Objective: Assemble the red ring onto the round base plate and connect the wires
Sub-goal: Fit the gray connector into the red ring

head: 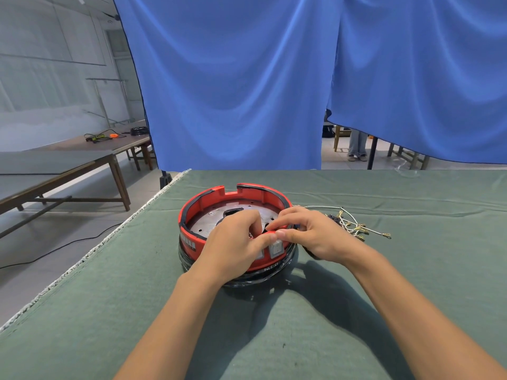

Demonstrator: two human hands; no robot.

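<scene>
Blue curtain behind, green cloth over the desk [384, 270]. Left hand [233, 242] and right hand [310, 234] both pinching the near rim of the red ring [192, 212], fingers curled over its edge. Ring seated around the round base plate [208, 223] at desk centre. Likely rigid, light plastic; best gripped at the rim. Wires [354, 226] just right, limp, untouched, best taken by their terminals.

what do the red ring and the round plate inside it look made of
Red ring: likely moulded plastic, going by its matte, even colour and cut notches. Round base plate: probably bare metal, from its dull grey sheen and punched holes.
</scene>
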